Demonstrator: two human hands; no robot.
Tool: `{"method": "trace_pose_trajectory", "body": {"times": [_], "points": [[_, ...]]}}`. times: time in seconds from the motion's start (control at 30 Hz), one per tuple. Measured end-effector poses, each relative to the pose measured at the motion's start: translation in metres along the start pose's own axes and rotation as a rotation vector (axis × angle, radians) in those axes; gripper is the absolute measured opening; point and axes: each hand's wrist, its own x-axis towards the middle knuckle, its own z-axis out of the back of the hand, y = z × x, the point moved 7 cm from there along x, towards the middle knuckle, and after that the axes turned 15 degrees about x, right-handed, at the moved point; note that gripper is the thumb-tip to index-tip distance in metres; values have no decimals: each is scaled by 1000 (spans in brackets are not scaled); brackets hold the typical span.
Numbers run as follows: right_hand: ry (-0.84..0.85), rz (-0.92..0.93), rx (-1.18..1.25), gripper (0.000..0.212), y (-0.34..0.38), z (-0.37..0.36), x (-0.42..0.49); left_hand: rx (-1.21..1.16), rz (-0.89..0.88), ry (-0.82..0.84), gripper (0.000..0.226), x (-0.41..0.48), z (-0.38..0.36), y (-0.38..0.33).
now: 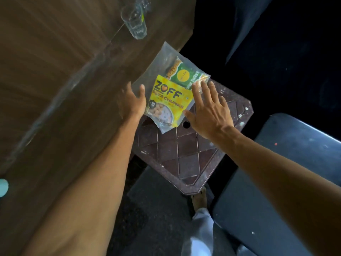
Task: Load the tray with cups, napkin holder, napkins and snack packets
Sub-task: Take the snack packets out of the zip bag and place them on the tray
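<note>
A clear plastic bag (162, 60) holds a yellow snack packet (168, 100) and a green snack packet (184, 74). The bag lies across the far corner of a dark brown plastic stool (184, 154) and the edge of the wooden table (55, 71). My left hand (133, 100) grips the bag's left edge, thumb on top. My right hand (210, 109) rests flat, fingers spread, on the bag's right side over the green packet. A clear glass cup (134, 21) stands on the table farther back. No tray is in view.
A dark seat (286, 182) sits at the right of the stool. My foot and a light trouser leg (199, 209) show below the stool on the dark floor. A pale round object (2, 187) peeks in at the left edge.
</note>
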Motion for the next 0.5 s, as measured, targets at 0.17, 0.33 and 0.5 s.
{"method": "trace_pose_trajectory", "body": {"times": [0.17, 0.33, 0.5], "points": [[33, 27, -29, 79, -1, -10, 6, -171, 152, -65, 57, -3, -7, 15], [17, 18, 31, 77, -1, -4, 2, -380, 163, -271, 31, -20, 11, 15], [-211, -120, 543, 58, 13, 43, -10, -305, -407, -606, 15, -99, 66, -43]]}}
